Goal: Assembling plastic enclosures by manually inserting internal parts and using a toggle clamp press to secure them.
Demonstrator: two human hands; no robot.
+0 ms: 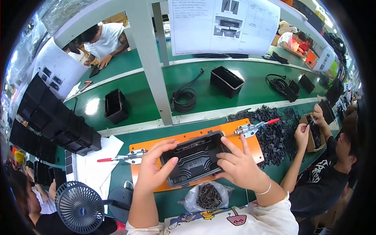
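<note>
A black plastic box (pixel 197 160) lies with its open side up, tilted, over an orange fixture plate (pixel 150 172). My left hand (pixel 156 162) grips its left end, the thumb over the rim and the fingers along the far corner. At the box's right end, my right hand (pixel 243 164) holds the rim with bent fingers, one finger raised toward a toggle clamp (pixel 254 128) with a red handle. A second toggle clamp (pixel 131 156) is fixed at the plate's left side. Just in front of the box sits a clear plastic bag of screws (pixel 209 196).
Small black parts (pixel 274 137) are heaped to the right, beside a co-worker's hands (pixel 305 131) over a carton (pixel 315 135). Stacked black boxes (pixel 58 117), white papers (pixel 96 168) and a fan (pixel 80 207) stand left. Behind, a green line (pixel 145 102) carries boxes and a coiled cable (pixel 183 98).
</note>
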